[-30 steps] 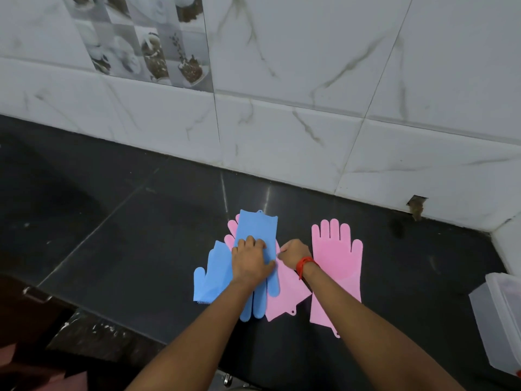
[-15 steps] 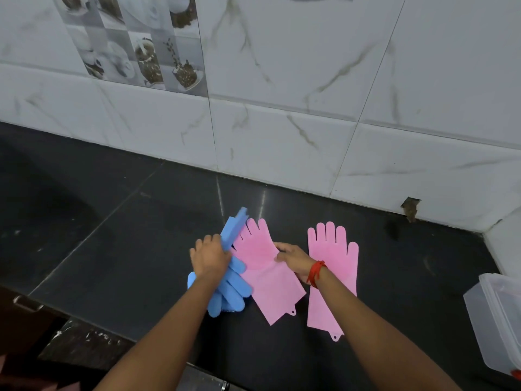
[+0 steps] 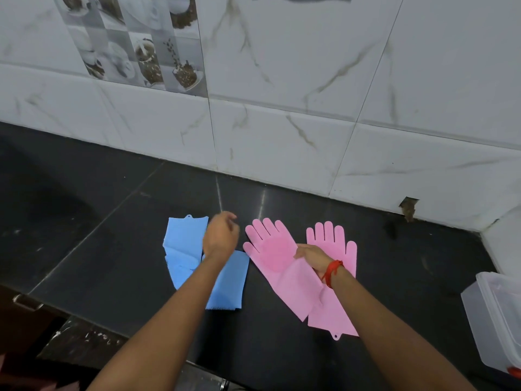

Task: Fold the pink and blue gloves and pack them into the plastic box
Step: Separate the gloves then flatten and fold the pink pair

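Bare forearms; red thread band (image 3: pixel 332 270), apparently knotted.

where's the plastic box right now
In the head view the plastic box sits at the far right edge of the black counter, partly out of frame, to the right of the pink gloves.

Two pink gloves, one (image 3: pixel 272 255) beside the other (image 3: pixel 337 244), both flat with fingers spread. Two blue gloves, one (image 3: pixel 183 249) overlapping the other (image 3: pixel 229 280), both folded. One plastic box (image 3: pixel 496 320) at the right edge. Two hands, left (image 3: pixel 221 235) and right (image 3: pixel 311 256). One red wristband (image 3: pixel 332 270).
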